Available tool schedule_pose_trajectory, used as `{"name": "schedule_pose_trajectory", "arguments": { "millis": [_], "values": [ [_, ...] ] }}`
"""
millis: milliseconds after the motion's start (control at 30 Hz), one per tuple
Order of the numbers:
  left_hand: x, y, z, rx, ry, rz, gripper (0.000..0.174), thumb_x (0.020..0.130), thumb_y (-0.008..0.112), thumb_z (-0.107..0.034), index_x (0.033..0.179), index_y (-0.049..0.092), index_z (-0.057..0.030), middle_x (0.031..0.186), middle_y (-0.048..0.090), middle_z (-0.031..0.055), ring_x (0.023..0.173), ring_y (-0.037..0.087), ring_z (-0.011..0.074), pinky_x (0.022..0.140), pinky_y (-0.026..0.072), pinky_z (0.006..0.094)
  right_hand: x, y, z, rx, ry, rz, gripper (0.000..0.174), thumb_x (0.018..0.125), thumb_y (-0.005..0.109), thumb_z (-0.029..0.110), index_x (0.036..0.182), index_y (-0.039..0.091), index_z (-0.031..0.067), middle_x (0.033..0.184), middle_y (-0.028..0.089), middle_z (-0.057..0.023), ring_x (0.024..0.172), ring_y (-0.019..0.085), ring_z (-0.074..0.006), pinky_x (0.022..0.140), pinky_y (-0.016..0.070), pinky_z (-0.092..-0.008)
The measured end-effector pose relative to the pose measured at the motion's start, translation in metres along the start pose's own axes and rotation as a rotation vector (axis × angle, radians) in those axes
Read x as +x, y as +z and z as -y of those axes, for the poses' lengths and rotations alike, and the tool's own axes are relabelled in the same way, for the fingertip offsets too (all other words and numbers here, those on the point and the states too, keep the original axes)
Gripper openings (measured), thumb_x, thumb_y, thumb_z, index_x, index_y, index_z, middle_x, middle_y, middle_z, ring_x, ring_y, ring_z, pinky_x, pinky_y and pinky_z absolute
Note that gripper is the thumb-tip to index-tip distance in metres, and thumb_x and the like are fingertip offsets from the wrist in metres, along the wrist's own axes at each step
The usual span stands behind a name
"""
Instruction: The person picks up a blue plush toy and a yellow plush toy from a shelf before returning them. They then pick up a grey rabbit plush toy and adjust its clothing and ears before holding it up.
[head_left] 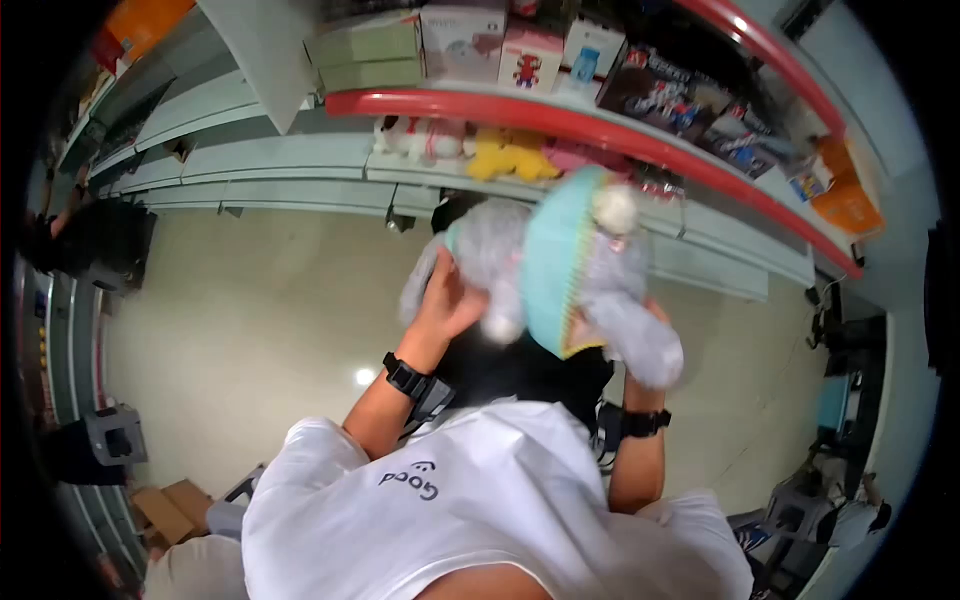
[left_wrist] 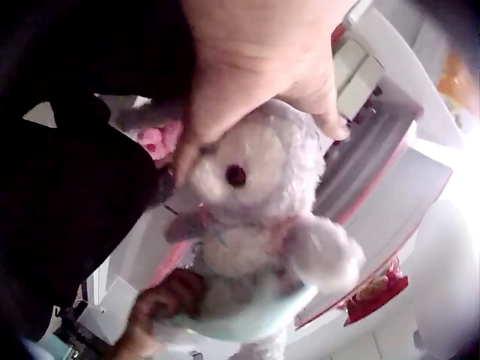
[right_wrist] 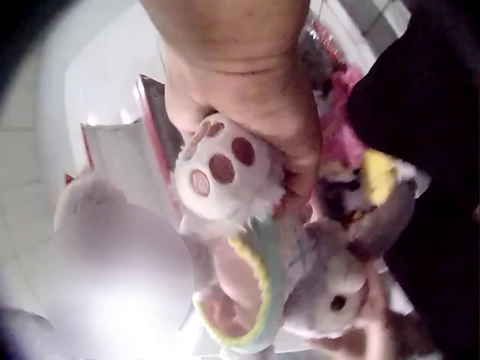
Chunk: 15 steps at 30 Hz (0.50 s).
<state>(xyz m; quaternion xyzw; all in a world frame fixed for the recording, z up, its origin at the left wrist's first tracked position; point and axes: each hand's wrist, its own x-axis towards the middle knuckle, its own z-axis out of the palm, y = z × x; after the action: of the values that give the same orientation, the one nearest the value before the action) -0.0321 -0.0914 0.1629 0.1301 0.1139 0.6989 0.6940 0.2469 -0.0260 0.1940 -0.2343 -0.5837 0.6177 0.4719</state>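
Head view, clock read from frame centre: plush toy, grey pile, soft, matt, shaggy. Teal piece on it smooth cloth, yellow edging textured; paw pads flat, smooth-looking against fluffy white pile. Shelf edging at twelve, red, smooth, plastic-looking. Cartons beyond it, printed card. Shelf boards at ten, pale, smooth. Floor at nine, polished, glossy, light glaring off it. Cardboard box at eight, brown, matt. T-shirt at six, white cloth, matt, creased.
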Motion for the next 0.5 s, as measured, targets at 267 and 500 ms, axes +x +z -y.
{"name": "schedule_pose_trajectory", "arguments": {
  "millis": [267, 500],
  "values": [
    [-0.041, 0.005, -0.018, 0.545, 0.182, -0.429, 0.051, 0.089, 0.059, -0.025, 0.130, 0.039, -0.0021, 0.122, 0.052, 0.0081, 0.108, 0.053, 0.0174, 0.089, 0.0435, 0.0296, 0.003, 0.004, -0.029, -0.199, 0.473, 0.021, 0.060, 0.075, 0.059, -0.005, 0.132, 0.041, -0.0016, 0.128, 0.050, -0.0119, 0.116, 0.049, -0.0221, 0.100, 0.0363, -0.0320],
    [-0.038, -0.014, -0.063, 1.393, 0.215, -0.580, 0.049, 0.090, 0.059, -0.019, 0.129, 0.040, 0.0034, 0.114, 0.051, 0.0110, 0.096, 0.054, 0.0182, 0.081, 0.0470, 0.0296, 0.048, 0.013, -0.021, -0.084, 0.290, 0.378, 0.074, 0.069, 0.066, -0.010, 0.135, 0.037, 0.0003, 0.135, 0.044, -0.0114, 0.120, 0.047, -0.0191, 0.097, 0.0408, -0.0331]
  ]
}}
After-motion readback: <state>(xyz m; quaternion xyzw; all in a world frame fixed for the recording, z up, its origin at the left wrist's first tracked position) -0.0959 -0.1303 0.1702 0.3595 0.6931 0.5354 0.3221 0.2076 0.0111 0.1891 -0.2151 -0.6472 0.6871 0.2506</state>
